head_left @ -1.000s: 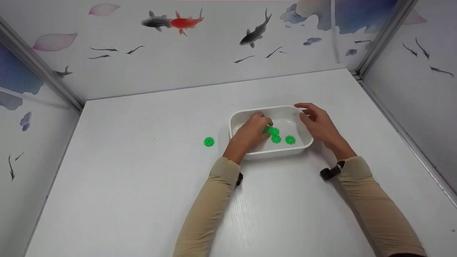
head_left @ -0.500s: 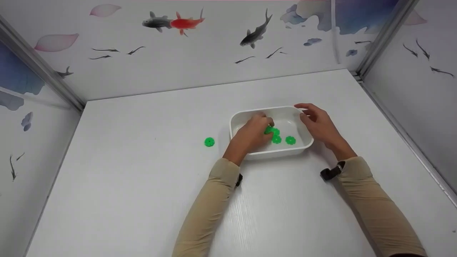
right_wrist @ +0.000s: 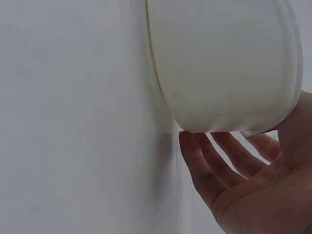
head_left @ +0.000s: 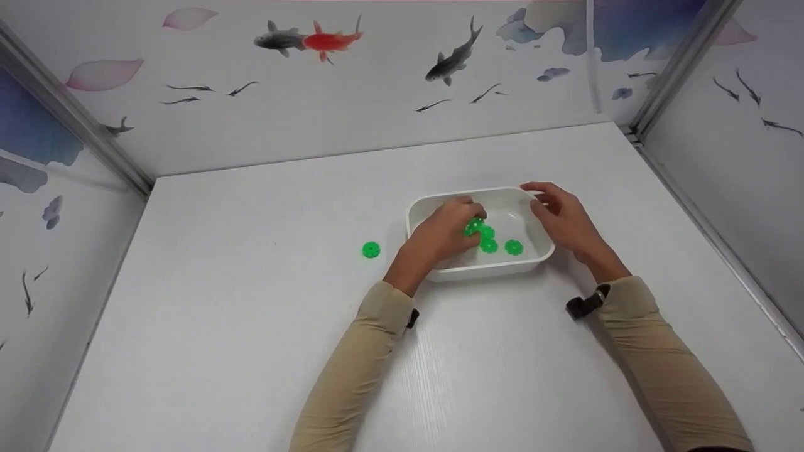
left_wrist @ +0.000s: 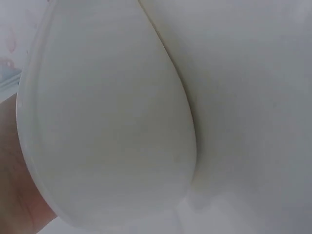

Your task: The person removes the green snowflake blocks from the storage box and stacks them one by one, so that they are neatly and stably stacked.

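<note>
Pinching green disc (head_left: 475,224) in left hand (head_left: 446,227), just beside other discs (head_left: 514,247) inside white tray (head_left: 483,271). Gripping tray's right end with right hand (head_left: 561,218).

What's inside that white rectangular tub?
Green flower-shaped discs are inside the white rectangular tub, along with the left hand. That hand covers part of the inside; anything beneath can't be seen.

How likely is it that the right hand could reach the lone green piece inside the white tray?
Probably yes: nothing covers the lone green piece, and the left hand is clear of it. The right hand grips the nearby end of the white tray, so would likely need to let go first.
</note>
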Motion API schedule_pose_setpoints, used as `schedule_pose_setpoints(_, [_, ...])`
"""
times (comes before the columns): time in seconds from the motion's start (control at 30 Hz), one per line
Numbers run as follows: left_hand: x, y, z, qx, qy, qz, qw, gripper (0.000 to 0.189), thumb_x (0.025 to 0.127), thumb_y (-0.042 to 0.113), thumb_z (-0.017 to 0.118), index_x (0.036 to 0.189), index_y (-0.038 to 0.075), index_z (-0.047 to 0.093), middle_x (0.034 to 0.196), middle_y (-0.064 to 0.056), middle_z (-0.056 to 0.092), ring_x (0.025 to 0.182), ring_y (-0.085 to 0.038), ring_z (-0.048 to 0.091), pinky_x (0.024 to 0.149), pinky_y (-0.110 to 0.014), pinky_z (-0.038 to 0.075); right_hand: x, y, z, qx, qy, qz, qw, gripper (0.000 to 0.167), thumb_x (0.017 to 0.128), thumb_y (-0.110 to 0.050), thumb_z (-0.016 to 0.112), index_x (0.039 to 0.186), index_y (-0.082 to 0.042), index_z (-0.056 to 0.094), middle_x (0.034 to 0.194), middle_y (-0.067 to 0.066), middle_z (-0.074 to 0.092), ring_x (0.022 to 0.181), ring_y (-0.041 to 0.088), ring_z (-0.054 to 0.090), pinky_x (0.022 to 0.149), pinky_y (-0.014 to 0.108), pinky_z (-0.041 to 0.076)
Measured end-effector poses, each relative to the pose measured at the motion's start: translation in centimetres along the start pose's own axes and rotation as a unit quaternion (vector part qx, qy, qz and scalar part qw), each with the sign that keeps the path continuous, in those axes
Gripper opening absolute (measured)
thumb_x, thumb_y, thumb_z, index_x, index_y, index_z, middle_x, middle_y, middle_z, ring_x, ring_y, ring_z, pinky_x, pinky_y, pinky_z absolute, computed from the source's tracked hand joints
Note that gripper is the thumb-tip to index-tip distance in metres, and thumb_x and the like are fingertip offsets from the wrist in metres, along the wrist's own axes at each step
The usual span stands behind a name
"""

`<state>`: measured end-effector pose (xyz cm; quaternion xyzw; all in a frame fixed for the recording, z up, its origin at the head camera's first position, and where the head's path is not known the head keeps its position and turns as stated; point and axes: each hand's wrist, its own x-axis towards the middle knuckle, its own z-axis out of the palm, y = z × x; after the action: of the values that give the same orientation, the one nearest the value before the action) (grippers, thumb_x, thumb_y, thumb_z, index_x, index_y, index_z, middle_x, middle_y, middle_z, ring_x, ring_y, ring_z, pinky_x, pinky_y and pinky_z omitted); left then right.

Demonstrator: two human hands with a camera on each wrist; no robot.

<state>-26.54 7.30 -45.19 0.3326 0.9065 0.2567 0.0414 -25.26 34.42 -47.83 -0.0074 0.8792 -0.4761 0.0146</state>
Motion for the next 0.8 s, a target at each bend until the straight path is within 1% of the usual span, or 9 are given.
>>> schedule_pose_setpoints(0.2, [-1.0,-0.4,-0.2,0.006,0.025,0.030,0.9992,0.035,0.100,0.014,0.076,0.134,0.009,0.074,0.131,-0.007,0.071,0.120,-0.020,0.065,0.110,-0.028,0.056,0.0,0.0,0.0,-0.003,0.002,0.001,1.0000,0.044,0.114,-0.029,0.052,0.158,-0.025,0.053,0.156,0.016,0.058,0.138,0.037,0.059,0.118,0.059,0.050])
schedule_pose_setpoints(0.3, [-1.6,-0.6,-0.4,0.008,0.033,0.038,0.9987,0.034,0.100,0.014,0.075,0.133,0.009,0.074,0.131,-0.007,0.071,0.123,-0.020,0.065,0.111,-0.027,0.056,-0.1,0.0,0.0,-0.003,0.002,-0.001,1.0000,0.044,0.114,-0.030,0.052,0.158,-0.025,0.054,0.155,0.015,0.058,0.137,0.037,0.060,0.117,0.058,0.051])
schedule_pose_setpoints(0.57, [-3.1,-1.1,-1.1,0.028,0.053,0.045,0.9972,0.033,0.100,0.014,0.075,0.133,0.010,0.074,0.132,-0.005,0.071,0.129,-0.020,0.064,0.110,-0.025,0.055,0.0,0.2,-0.1,0.001,0.004,-0.012,0.9999,0.043,0.114,-0.033,0.052,0.156,-0.026,0.056,0.152,0.016,0.060,0.138,0.036,0.060,0.115,0.056,0.050])
schedule_pose_setpoints(0.7, [-3.9,-1.1,-1.2,0.028,0.055,0.042,0.9972,0.034,0.101,0.015,0.075,0.134,0.011,0.073,0.133,-0.005,0.071,0.128,-0.020,0.064,0.110,-0.026,0.055,0.0,0.2,-0.1,-0.003,0.005,-0.008,1.0000,0.044,0.114,-0.034,0.052,0.157,-0.026,0.055,0.151,0.017,0.060,0.138,0.036,0.060,0.115,0.056,0.050])
schedule_pose_setpoints(0.8, [-4.4,-1.1,-1.2,0.024,0.057,0.040,0.9972,0.034,0.101,0.016,0.076,0.134,0.011,0.073,0.133,-0.006,0.071,0.128,-0.021,0.064,0.110,-0.027,0.056,0.0,0.1,0.0,-0.002,0.003,-0.005,1.0000,0.044,0.114,-0.034,0.052,0.158,-0.026,0.054,0.154,0.017,0.059,0.139,0.037,0.059,0.117,0.058,0.049])
